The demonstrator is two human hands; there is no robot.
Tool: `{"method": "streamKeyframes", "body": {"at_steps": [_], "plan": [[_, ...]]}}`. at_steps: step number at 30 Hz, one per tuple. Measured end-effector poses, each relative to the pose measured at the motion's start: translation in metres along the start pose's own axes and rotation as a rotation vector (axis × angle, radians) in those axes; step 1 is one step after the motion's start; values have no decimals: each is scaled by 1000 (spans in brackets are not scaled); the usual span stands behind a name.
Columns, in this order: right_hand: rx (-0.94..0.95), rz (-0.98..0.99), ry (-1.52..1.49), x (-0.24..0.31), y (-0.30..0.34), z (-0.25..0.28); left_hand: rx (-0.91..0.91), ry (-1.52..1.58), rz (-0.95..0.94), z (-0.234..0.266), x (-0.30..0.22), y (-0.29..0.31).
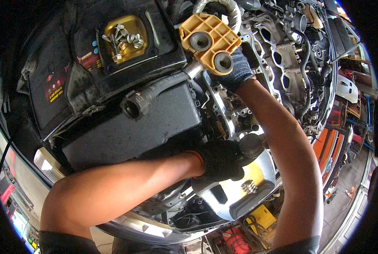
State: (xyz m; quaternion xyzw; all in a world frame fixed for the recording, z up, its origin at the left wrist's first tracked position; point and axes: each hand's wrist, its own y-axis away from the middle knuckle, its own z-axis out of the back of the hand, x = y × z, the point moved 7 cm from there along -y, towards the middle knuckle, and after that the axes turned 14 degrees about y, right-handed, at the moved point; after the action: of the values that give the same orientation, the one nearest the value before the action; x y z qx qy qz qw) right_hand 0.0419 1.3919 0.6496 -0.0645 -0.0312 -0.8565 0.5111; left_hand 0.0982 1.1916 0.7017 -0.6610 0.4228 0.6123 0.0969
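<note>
My left hand (220, 163) wears a black glove with an orange cuff and is closed at the front of the engine. At its fingers is a black thing with a round end (251, 146), its kind unclear. My right hand (237, 74), in a dark grey glove, reaches over the engine (235, 101). A tan ribbed plastic part (212, 31) with two dark round inserts covers its fingers, so I cannot tell whether it grips anything. Below my left hand sits a pale tray (259, 197) with a small pile of metal pieces (249, 187) in it.
A yellow dish of bolts (124, 39) stands on a black cover at the upper left. A black hose (159, 89) with an open end crosses above a black box (142, 127). Exposed engine ports (278, 57) lie at the right. A yellow case (261, 218) is below.
</note>
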Motion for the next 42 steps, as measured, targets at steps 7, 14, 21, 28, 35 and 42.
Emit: {"method": "streamKeyframes", "body": {"at_steps": [7, 14, 21, 28, 35, 42], "plan": [[-16, 18, -57, 3, -5, 2, 4, 4, 5, 1, -2, 2], [-272, 140, 381, 21, 48, 100, 20, 5, -79, -5, 1, -3], [-105, -207, 376, 43, 235, 198, -104, 116, -178, 3, 12, 0], [224, -198, -16, 95, 344, 158, -156, -81, -129, 10, 21, 6], [168, -249, -4, 101, 349, 141, -105, -169, -214, 7, 14, 10], [128, -216, -36, 105, 333, 136, -122, -137, -90, 10, 22, 8]]}}
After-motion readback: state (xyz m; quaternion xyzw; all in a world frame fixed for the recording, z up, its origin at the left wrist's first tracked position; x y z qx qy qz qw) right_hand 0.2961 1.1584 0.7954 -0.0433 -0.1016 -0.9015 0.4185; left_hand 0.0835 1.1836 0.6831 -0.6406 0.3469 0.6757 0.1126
